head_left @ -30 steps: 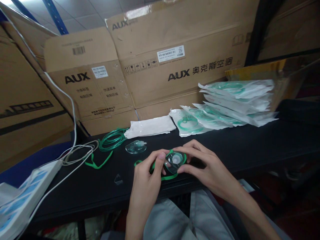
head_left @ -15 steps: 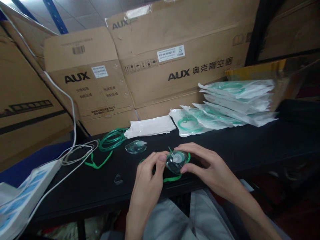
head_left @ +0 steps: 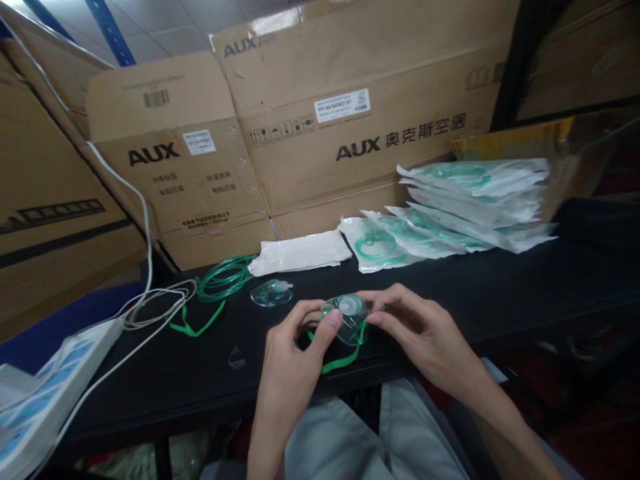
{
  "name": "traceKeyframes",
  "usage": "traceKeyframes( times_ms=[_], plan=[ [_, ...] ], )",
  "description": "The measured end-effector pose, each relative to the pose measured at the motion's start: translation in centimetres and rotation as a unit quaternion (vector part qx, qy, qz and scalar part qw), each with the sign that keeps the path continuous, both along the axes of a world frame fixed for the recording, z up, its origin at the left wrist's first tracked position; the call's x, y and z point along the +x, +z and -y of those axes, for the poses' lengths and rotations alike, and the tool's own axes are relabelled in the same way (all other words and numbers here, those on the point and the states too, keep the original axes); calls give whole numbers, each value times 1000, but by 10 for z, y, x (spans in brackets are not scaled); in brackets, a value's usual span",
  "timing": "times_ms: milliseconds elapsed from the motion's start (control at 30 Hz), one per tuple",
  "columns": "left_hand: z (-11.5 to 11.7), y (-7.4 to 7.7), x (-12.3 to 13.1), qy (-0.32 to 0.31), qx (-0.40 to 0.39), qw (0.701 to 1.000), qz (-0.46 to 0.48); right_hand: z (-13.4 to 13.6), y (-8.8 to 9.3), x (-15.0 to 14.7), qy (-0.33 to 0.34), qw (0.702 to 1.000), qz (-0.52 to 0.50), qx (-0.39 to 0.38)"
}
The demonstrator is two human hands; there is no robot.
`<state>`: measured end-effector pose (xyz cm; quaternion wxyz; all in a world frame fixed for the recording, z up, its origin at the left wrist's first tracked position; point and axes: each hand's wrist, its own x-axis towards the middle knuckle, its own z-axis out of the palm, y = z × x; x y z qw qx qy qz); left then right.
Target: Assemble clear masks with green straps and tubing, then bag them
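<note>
A clear oxygen mask (head_left: 356,327) with a whitish port is held over the front of the table. My left hand (head_left: 295,353) is closed on its left side, the thumb pressed on the shell near the port. At the mask's right edge my right hand (head_left: 415,320) pinches a green elastic strap (head_left: 384,309), its thumb and index finger close together. A length of that green strap hangs below the mask. Another clear mask (head_left: 271,294) lies on the table beyond my left hand, beside a coil of green tubing (head_left: 223,280).
Sealed pouches of green tubing (head_left: 450,230) are stacked at the back right, beside a folded white wrapper (head_left: 303,253). A loose green strap (head_left: 197,330) and a small clear piece (head_left: 237,359) lie left. Cardboard boxes (head_left: 310,167) stand behind; a power strip (head_left: 60,393) is far left.
The mask has tilted and turned between my hands. My right fingers have shifted from around its right side to a pinch at its edge, and the hanging strap has moved slightly lower.
</note>
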<state>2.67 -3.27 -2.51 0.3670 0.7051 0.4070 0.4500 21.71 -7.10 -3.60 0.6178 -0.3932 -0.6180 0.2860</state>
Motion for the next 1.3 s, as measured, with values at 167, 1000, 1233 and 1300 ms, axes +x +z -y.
traceKeyframes(
  times_ms=[167,1000,1233,1300],
  plan=[
    [-4,-4,0,27,-14,997,70,-1,-4,3,-22,995,85,45],
    [-1,-4,-3,-113,-62,991,24,-8,-13,5,-32,973,218,64],
    [-6,26,16,-153,-81,984,33,-15,-21,11,-65,985,147,67],
    [-2,44,23,-130,-36,991,-19,-16,-23,11,-70,989,106,70]
  ],
)
